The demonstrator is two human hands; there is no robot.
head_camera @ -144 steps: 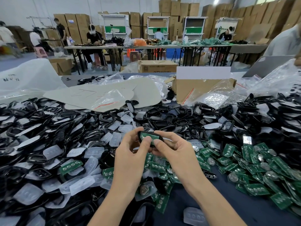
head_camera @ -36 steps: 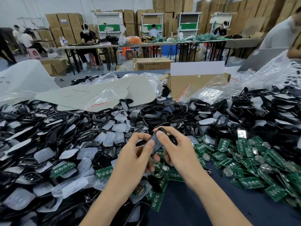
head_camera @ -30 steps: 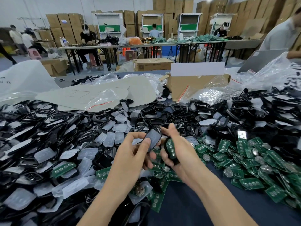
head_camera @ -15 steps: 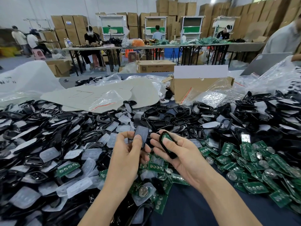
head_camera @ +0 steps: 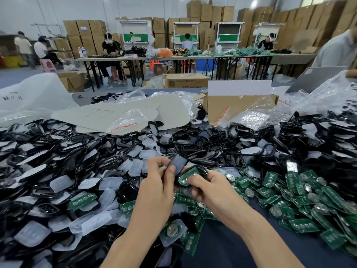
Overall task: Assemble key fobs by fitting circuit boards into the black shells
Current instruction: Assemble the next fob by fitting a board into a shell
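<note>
My left hand (head_camera: 157, 187) pinches a dark grey shell cover (head_camera: 177, 163) between thumb and fingers, tilted against the other part. My right hand (head_camera: 209, 187) holds a black shell (head_camera: 199, 169) with a green circuit board (head_camera: 186, 177) seated in it; my thumb presses on the board. Both hands meet at the middle of the table, above loose boards. A heap of black shells (head_camera: 202, 144) lies just behind them.
Translucent button pads (head_camera: 59, 182) and black shells cover the left side. Green circuit boards with coin cells (head_camera: 301, 192) spread to the right. A cardboard box (head_camera: 239, 105), plastic bags and a pale sheet (head_camera: 119, 115) lie behind. People work at far tables.
My hands, held slightly apart half a second ago, have come together. The grey cover now leans against the shell with the board; earlier it was held upright to the left.
</note>
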